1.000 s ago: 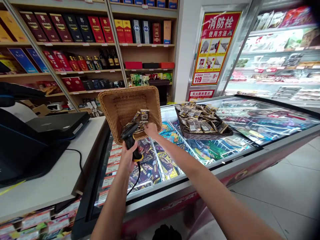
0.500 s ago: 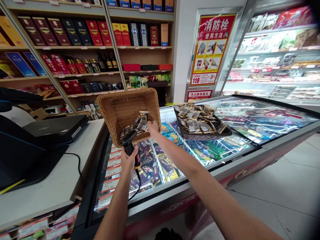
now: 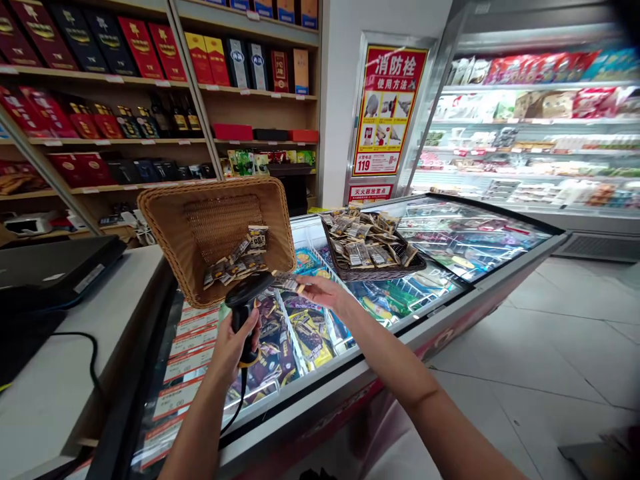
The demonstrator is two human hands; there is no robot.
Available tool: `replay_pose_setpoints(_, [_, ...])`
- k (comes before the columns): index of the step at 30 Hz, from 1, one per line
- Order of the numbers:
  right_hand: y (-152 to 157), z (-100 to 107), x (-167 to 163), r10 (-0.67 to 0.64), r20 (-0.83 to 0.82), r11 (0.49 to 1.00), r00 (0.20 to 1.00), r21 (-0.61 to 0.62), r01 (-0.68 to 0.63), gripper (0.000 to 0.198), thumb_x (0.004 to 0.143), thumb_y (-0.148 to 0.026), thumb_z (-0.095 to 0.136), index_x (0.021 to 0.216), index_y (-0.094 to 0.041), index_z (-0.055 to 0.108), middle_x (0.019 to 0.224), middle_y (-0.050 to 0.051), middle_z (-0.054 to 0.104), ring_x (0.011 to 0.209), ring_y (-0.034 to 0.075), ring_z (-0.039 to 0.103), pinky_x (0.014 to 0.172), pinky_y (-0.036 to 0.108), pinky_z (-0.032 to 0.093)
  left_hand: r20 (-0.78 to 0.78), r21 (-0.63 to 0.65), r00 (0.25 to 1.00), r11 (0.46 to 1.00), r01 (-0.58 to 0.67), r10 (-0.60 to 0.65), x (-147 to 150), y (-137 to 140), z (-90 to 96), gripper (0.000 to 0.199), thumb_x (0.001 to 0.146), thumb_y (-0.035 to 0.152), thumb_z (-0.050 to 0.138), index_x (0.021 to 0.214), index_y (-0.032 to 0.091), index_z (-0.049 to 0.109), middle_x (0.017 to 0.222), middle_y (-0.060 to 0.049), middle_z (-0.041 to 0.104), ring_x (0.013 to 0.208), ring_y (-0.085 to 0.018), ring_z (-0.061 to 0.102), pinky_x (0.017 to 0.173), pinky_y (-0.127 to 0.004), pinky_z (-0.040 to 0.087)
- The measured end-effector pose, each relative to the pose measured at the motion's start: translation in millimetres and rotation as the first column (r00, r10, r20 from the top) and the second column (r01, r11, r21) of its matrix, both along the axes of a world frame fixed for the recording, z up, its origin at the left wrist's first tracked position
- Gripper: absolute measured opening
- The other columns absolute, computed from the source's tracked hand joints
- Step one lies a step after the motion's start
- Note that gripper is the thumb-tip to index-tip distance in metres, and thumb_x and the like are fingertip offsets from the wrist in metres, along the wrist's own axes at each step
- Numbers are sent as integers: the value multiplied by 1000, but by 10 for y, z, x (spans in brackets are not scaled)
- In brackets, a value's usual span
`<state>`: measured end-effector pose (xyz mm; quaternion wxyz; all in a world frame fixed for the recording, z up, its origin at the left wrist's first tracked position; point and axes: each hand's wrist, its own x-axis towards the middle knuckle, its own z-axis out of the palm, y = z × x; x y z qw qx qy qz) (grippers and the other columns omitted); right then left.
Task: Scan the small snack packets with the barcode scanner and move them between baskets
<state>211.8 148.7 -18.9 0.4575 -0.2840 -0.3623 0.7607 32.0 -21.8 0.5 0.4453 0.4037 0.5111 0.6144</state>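
Observation:
Wrapped around the handle of a black barcode scanner [image 3: 245, 313] is my left hand [image 3: 233, 343], holding it upright with its cord hanging down. My right hand [image 3: 320, 292] pinches a small snack packet [image 3: 286, 281] just right of the scanner's head. Behind them a tan wicker basket [image 3: 170, 223] is tilted towards me, with several more packets [image 3: 235, 263] lying along its lower side. To the right, a dark brown wicker tray [image 3: 385, 272] is heaped with similar packets [image 3: 360, 243] on the freezer's glass top.
Beneath my hands is a glass-topped chest freezer [image 3: 300, 383] with bagged goods in wire baskets. A pale counter [image 3: 55, 373] with a black device [image 3: 60, 267] stands at the left. Boxed-goods shelves [image 3: 115, 77] and a lit chiller [image 3: 530, 127] stand behind.
My right hand has drawn a packet out of the tan basket and brought it beside the scanner. The whole view has swung to the right.

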Motion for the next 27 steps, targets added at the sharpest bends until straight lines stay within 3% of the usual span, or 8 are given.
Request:
replay_pose_setpoints(2, [-46, -18, 11, 28, 36, 996, 999, -83, -25, 22, 76, -22, 86, 85, -17, 67, 73, 3, 70, 72, 17, 70, 63, 27, 58, 1, 12, 1000, 1000, -17, 17, -27, 23, -20, 54, 72, 60, 89, 94, 19, 61, 70, 6, 60, 45, -6, 47, 41, -19, 37])
replay_pose_setpoints(4, [-49, -2, 46, -77, 47, 992, 996, -100, 81, 23, 74, -24, 86, 82, -18, 66, 69, 1, 69, 66, 15, 66, 57, 24, 52, -21, 15, 1000, 1000, -15, 16, -53, 31, -35, 56, 69, 64, 89, 88, 19, 60, 68, 6, 59, 43, -6, 45, 39, -19, 35])
replay_pose_setpoints(7, [-13, 43, 143, -315, 57, 947, 947, -43, 318, 27, 70, -31, 88, 76, -19, 64, 61, -4, 63, 54, 10, 53, 46, 22, 37, -138, -40, 989, 998, 52, -57, -80, 1, -35, 58, 69, 68, 86, 80, 20, 57, 63, 5, 58, 40, -6, 42, 37, -19, 32])
replay_pose_setpoints(10, [-14, 75, 216, -426, 88, 905, 901, 61, 421, 32, 68, -42, 87, 74, -20, 64, 55, -8, 52, 46, 7, 37, 41, 23, 24, -278, -133, 942, 978, 158, -190, -85, -44, -24, 55, 72, 68, 84, 78, 21, 57, 56, 6, 53, 40, -7, 42, 38, -19, 33])
replay_pose_setpoints(13, [-68, 88, 213, -456, 121, 886, 882, 155, 437, 38, 67, -51, 86, 78, -20, 66, 53, -9, 43, 46, 7, 32, 42, 24, 22, -331, -146, 912, 968, 206, -244, -85, -50, -43, 55, 74, 71, 80, 77, 21, 57, 53, 6, 50, 40, -8, 42, 38, -20, 34])
replay_pose_setpoints(17, [-131, 87, 168, -485, 139, 863, 863, 236, 447, 45, 63, -57, 88, 81, -21, 67, 55, -10, 39, 47, 7, 33, 44, 24, 26, -308, -107, 925, 974, 198, -222, -94, -26, -75, 60, 73, 78, 77, 74, 21, 55, 54, 5, 52, 37, -8, 41, 37, -21, 32])
replay_pose_setpoints(27, [-29, 70, 216, -488, 138, 864, 862, 220, 453, 51, 58, -61, 89, 77, -20, 65, 53, -10, 40, 45, 5, 32, 42, 23, 23, -340, -58, 910, 971, 230, -236, -109, -108, 38, 57, 78, 74, 76, 76, 20, 59, 48, 4, 50, 39, -8, 40, 43, -21, 32])
